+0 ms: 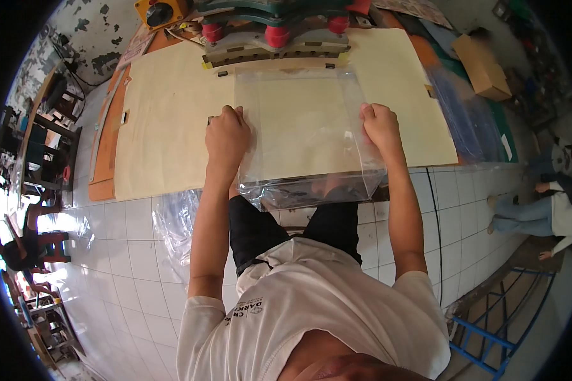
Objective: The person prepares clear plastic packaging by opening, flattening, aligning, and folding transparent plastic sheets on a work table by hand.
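Observation:
A clear plastic bag [305, 124], wide and see-through, lies over the cream board on the worktable, its near end hanging past the front edge toward my lap. My left hand [228, 136] is closed on the bag's left side, fingers curled in. On the opposite side my right hand [381, 126] pinches the bag's right edge. The bag's far end reaches close to the metal bar [276, 53] of a machine with red round parts [277, 35]. Small dark clips or stops [222, 74] sit on the board near that bar.
The cream board [165, 120] covers most of the orange table. Clear plastic sheets [467, 120] and a cardboard box [481, 66] are at the right. More plastic [177, 228] hangs below the left front edge. A blue metal frame [489, 330] stands lower right; other people are at both sides.

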The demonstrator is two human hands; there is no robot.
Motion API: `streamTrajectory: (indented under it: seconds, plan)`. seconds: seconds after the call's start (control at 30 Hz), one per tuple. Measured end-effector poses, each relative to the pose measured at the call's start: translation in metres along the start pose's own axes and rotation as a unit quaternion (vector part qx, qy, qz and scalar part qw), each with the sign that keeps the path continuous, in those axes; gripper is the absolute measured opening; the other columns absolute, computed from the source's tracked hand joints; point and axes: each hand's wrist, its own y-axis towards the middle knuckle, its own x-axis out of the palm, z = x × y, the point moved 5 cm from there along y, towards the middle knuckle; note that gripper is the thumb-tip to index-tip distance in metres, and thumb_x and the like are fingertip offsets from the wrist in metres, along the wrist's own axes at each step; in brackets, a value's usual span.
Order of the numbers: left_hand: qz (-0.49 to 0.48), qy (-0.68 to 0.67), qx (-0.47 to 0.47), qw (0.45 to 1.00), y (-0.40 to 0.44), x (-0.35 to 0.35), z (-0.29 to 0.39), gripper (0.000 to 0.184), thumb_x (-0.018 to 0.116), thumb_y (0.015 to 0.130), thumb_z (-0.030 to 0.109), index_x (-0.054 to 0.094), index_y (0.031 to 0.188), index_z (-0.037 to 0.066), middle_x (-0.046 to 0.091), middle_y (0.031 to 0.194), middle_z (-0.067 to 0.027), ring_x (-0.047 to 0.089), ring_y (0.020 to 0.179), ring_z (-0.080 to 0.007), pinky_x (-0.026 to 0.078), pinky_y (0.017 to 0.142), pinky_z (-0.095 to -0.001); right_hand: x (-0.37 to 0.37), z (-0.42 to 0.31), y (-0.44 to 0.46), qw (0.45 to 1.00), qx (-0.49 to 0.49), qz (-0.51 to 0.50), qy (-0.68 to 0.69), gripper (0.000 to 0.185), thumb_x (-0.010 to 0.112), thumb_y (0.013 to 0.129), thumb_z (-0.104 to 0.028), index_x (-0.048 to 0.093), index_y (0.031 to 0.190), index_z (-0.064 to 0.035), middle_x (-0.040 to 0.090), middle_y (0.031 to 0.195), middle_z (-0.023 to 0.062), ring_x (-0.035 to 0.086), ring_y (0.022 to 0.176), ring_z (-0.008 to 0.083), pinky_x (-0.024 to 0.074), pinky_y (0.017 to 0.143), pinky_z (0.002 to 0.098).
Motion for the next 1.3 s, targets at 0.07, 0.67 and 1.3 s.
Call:
streamTrajectory:
  seconds: [0.07, 0.67, 1.3]
  plan:
    - [0.0, 0.009, 0.008, 1.0, 0.001, 0.001, 0.001, 0.033, 0.051, 0.097, 0.027, 0.059, 0.083, -0.002, 0.065, 0.074, -0.0288, 0.065, 0.075, -0.0481, 0.053, 0.066, -0.0547, 0.006, 0.008, 0.006, 0.997, -0.045, 0.036, -0.054, 0.036, 0.048, 0.096, -0.03, 0.067, 0.085, -0.0015, 0.068, 0.077, 0.0209, 0.066, 0.067, 0.0362, 0.0529, 0.071, 0.0463]
    - [0.038, 0.012, 0.014, 0.999, 0.008, 0.007, -0.007, 0.023, 0.054, 0.093, 0.019, 0.058, 0.081, 0.0, 0.063, 0.072, -0.0275, 0.063, 0.071, -0.0473, 0.05, 0.063, -0.0539, -0.006, 0.008, -0.019, 0.996, 0.007, -0.057, 0.071, 0.044, 0.054, 0.096, -0.034, 0.061, 0.072, 0.0016, 0.06, 0.059, 0.0128, 0.06, 0.056, 0.0238, 0.0471, 0.058, 0.0366]
    - [-0.155, -0.27, -0.082, 0.947, -0.075, -0.032, -0.01, 0.028, 0.054, 0.098, 0.022, 0.052, 0.112, -0.002, 0.054, 0.053, -0.0107, 0.054, 0.044, -0.0184, 0.041, 0.046, -0.0348, -0.005, 0.035, -0.069, 0.948, 0.029, -0.05, 0.314, 0.036, 0.055, 0.099, -0.033, 0.06, 0.081, -0.0015, 0.055, 0.055, 0.0025, 0.049, 0.043, 0.0098, 0.0379, 0.042, 0.0236]
